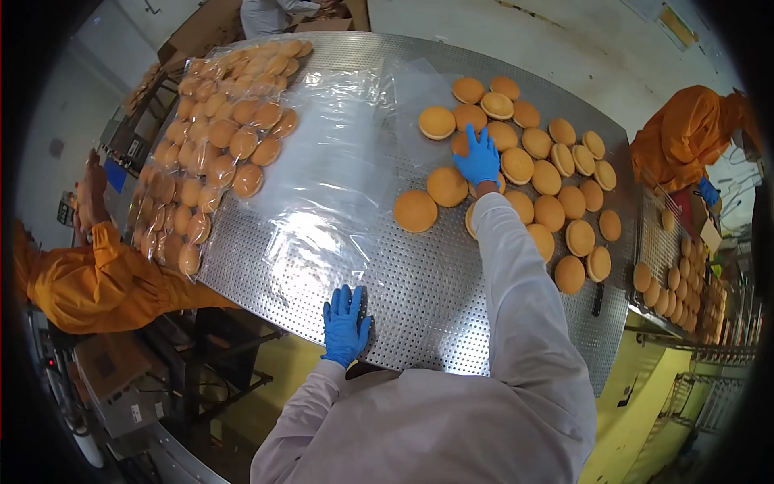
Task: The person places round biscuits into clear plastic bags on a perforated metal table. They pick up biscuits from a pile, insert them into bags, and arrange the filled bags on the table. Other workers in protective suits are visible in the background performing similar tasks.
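My left hand, in a blue glove, rests palm down near the front edge of the perforated metal table, holding nothing. Its fingertips lie close to the near end of some clear plastic bags spread flat on the metal. My right hand, gloved in blue too, reaches over the loose round buns with its fingers apart. It partly covers a bun; whether it presses on it I cannot tell. Two nearby buns lie left of my right forearm.
Bagged buns fill the table's left side. A dark-handled tool lies at the right. Beyond that edge, a rack tray bears more buns. People in orange stand either side; another in white is at the far end.
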Tool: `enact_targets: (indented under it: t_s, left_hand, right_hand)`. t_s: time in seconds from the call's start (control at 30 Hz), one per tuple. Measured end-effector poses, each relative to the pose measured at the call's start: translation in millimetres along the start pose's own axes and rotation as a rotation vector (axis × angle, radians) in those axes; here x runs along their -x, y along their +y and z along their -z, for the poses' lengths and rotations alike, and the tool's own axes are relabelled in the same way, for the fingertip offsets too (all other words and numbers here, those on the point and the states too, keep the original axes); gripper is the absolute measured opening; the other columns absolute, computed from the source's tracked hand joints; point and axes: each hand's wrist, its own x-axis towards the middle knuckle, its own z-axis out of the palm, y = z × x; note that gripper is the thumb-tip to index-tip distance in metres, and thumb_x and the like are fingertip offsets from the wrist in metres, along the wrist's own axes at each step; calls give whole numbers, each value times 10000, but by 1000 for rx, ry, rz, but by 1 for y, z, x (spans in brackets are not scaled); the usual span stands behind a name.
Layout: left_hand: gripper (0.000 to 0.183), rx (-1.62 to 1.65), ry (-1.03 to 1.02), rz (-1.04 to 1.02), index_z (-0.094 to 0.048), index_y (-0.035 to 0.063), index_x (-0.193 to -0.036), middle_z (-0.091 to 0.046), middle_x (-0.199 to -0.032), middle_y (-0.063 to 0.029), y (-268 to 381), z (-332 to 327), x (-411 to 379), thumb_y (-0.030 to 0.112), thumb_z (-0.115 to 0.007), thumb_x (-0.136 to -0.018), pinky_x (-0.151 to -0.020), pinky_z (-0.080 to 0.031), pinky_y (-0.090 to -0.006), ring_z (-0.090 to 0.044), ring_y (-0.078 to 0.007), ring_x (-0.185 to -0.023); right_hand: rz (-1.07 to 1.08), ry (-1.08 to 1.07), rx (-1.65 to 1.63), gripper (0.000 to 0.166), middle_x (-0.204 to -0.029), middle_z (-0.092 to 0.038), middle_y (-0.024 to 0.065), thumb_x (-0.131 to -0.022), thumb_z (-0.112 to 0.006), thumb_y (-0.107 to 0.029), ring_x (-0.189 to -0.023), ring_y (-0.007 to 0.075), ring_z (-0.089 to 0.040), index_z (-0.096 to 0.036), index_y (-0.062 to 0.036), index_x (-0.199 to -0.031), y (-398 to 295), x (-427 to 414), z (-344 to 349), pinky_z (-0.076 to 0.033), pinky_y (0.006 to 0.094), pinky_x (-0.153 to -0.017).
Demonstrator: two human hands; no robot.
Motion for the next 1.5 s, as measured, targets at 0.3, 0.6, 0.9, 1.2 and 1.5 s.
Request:
enact_targets:
  t_s: [0.3, 0.6, 0.9, 1.2, 1.5]
  left_hand:
    - [530, -276, 194, 311, -485, 59, -1417, -450, -1443, -215, -74, 9, 19, 268, -592, -941, -1177, -211, -584, -327, -400, -1420]
    - [708, 74, 105, 94, -332, 114, -1546, -327, -1551, -270, 1, 5, -76, 289, -592, -912, -1195, -186, -592, -280, -445, -1452]
    - [616, -3, -8, -105, -468, 72, -1430, -540, -1334, -197, -44, 8, -7, 386, -611, -919, -1178, -200, -619, -391, -400, -1375]
    - [526, -14, 141, -277, -560, 49, -1284, -587, -1194, -194, 41, -7, -16, 360, -640, -866, -1035, -355, -584, -504, -397, -1215]
    - [229, -109, -16, -255, -633, 84, -1078, -674, -937, -132, 34, -11, -30, 182, -559, -886, -889, -433, -486, -614, -337, -930]
  right_hand:
    - [-259, -263, -210, 684, -1362, -494, 203, -755, -818, -324, -1227, 399, -545, -504, -139, -1335, -39, 7, 40, -489, 470, -1011]
    - [343, -139, -581, 702, -1482, -420, 201, -765, -800, -314, -1286, 428, -464, -525, -155, -1391, -131, 144, 44, -368, 523, -1080]
    - [129, -125, -551, 748, -1545, -325, 259, -708, -862, -234, -1351, 451, -410, -559, -170, -1388, -87, 265, 76, -338, 543, -1101]
    - [-57, -39, -516, 936, -1583, -231, 261, -616, -914, -141, -1393, 468, -367, -457, -152, -1433, -69, 317, 101, -359, 486, -1146]
    - [-226, -34, -468, 976, -1526, -288, 286, -627, -904, -218, -1334, 483, -423, -392, -175, -1457, -63, 327, 130, -438, 501, -1072]
